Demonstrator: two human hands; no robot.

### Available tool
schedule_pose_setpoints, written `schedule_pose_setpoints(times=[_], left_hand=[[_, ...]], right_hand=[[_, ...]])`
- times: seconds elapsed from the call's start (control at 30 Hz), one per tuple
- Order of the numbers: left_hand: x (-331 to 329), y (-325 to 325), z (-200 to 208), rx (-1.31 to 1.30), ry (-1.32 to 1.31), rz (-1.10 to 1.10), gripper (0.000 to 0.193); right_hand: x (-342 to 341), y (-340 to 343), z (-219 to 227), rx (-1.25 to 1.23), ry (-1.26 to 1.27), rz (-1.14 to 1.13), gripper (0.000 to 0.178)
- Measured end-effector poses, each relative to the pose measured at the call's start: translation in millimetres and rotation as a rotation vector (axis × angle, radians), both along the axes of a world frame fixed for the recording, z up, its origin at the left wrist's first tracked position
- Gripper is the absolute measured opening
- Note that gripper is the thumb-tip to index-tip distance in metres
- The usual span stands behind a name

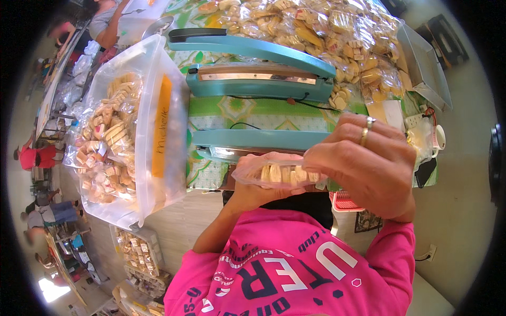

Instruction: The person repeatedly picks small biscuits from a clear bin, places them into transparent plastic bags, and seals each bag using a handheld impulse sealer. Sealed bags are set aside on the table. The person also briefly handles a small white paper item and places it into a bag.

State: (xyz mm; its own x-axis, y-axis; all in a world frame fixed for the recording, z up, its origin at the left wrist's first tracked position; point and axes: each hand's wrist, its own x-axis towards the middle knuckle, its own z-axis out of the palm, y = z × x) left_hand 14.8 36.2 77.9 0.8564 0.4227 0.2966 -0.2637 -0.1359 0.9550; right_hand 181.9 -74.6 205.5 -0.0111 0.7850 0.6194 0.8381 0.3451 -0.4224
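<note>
A clear plastic bag (282, 179) of pale, sliced baked pieces is held just above the near edge of the table, in front of my body. My left hand (252, 196) is wrapped round the bag from beneath and behind. At the bag's right end, my right hand (363, 163) pinches the plastic, its fingers bent and two rings showing. Just beyond both hands lies a teal bar heat sealer (253, 138), partly covered by them. Farther back stands a second teal heat sealer (258, 79) with its long arm raised.
On the left, a clear plastic bin (143, 208) with an orange label holds several filled bags. Many more filled bags (316, 31) heap at the back. To the right are a pale open box (429, 73), a dark phone (425, 173) and a red basket (343, 203). Other people work far left.
</note>
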Motion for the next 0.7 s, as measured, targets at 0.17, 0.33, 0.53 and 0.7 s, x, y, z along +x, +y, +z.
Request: schedule_pose_setpoints(times=[0.17, 0.33, 0.53, 0.7], left_hand=[[-7, -15, -7, -0.348, 0.048, 0.057, 0.024], [-20, -18, -40, -0.312, 0.204, -0.060, 0.020], [-15, -33, -69, -0.606, 0.564, -0.303, 0.029], [-4, -29, -71, -0.767, 0.708, -0.266, 0.030]], right_hand=[[9, -3, -4, -0.009, 0.068, -0.049, 0.018], [19, -4, -7, 0.010, 0.073, -0.192, 0.015], [40, -8, -18, -0.244, -0.027, -0.288, 0.016], [47, -9, -39, -0.614, -0.178, -0.408, 0.020]])
